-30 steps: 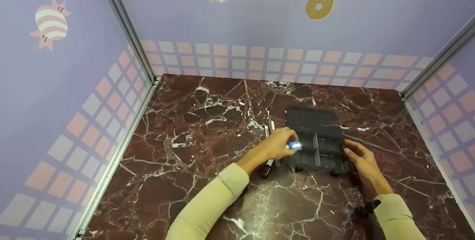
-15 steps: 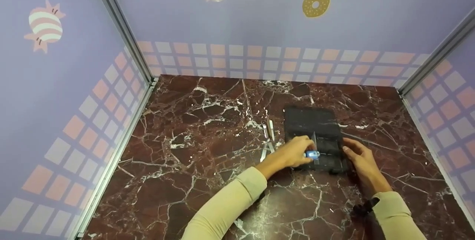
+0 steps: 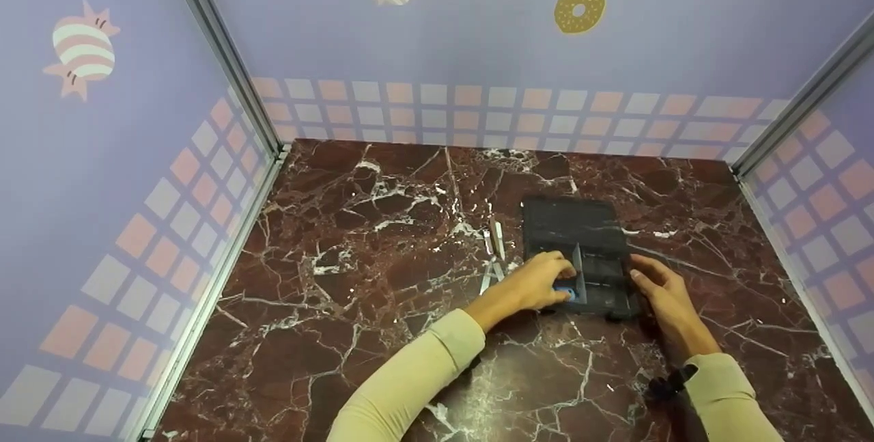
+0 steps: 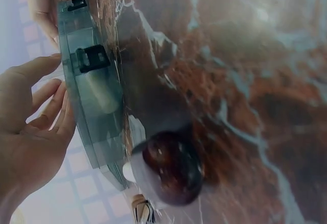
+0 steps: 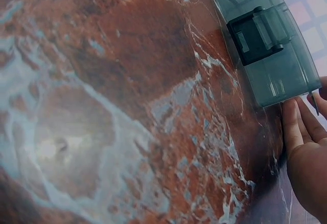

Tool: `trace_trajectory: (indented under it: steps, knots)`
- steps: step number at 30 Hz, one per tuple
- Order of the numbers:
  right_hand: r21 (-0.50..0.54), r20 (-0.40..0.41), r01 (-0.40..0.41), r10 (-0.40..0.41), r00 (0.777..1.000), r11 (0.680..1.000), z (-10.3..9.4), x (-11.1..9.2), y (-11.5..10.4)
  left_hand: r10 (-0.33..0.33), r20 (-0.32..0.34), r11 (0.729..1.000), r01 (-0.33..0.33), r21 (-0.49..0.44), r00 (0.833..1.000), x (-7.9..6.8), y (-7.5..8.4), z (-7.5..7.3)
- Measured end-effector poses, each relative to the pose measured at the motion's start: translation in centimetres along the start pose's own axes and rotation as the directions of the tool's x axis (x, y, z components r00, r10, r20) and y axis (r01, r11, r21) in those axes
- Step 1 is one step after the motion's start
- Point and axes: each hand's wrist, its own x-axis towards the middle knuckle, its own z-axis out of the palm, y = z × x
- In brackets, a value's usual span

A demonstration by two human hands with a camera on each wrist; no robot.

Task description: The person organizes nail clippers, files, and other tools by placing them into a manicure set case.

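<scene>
A dark translucent plastic compartment box (image 3: 601, 302) lies with its lid (image 3: 570, 220) folded back. My left hand (image 3: 536, 281) is over its left compartment, fingers and thumb spread apart. A small blue object (image 3: 565, 290) lies in that compartment beside the thumb; its kind does not show clearly. In the left wrist view the left fingers (image 4: 53, 104) are at the box's upper rim, and a pale elongated shape (image 4: 103, 91) shows through the wall. My right hand (image 3: 669, 302) rests its fingers against the box's right side; the right wrist view shows fingertips (image 5: 290, 113) at the box corner.
Slim metal tools (image 3: 495, 240) lie left of the box, partly hidden by the left hand. A glossy dark red rounded thing (image 4: 173, 168) sits near the box in the left wrist view. Patterned lilac walls (image 3: 437, 32) enclose the marbled table (image 3: 382, 244).
My left hand moved right and down to the left compartment with the blue object, then its fingers parted, leaving the object inside. The right hand stayed at the box's side.
</scene>
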Motion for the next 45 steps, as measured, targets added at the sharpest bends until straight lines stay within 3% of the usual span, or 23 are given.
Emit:
trace_trajectory:
  steps: [5, 15, 21, 27, 32, 45]
  knots:
    - [0.013, 0.000, 0.011, -0.011, 1.000, 1.000, 0.1, 0.0, 0.1, -0.016, -0.002, 1.000, 0.016, -0.017, 1.000, -1.1, -0.8, -1.3]
    - [0.081, -0.009, -0.013, 0.014, 1.000, 0.997, 0.1, 0.3, 0.2, -0.116, 0.014, 0.991, 0.116, -0.058, 0.993, -5.2, -4.1, -3.6]
    - [0.096, -0.017, 0.011, -0.009, 1.000, 0.995, 0.1, 0.1, 0.2, -0.138, -0.002, 0.989, 0.137, -0.046, 0.990, -7.5, -5.5, -3.6]
    - [0.062, -0.014, 0.012, -0.012, 1.000, 0.998, 0.1, 0.1, 0.1, -0.179, 0.040, 0.978, 0.182, -0.104, 0.983, -9.7, -5.8, -2.8]
    - [0.050, -0.022, 0.010, -0.009, 1.000, 0.999, 0.0, 0.1, 0.1, -0.199, 0.017, 0.980, 0.200, -0.023, 0.980, -10.4, -5.7, -2.1]
    - [0.066, -0.014, 0.020, -0.019, 1.000, 0.998, 0.2, 0.2, 0.3, -0.208, 0.000, 0.970, 0.206, 0.130, 0.978, -10.5, -5.0, -1.7]
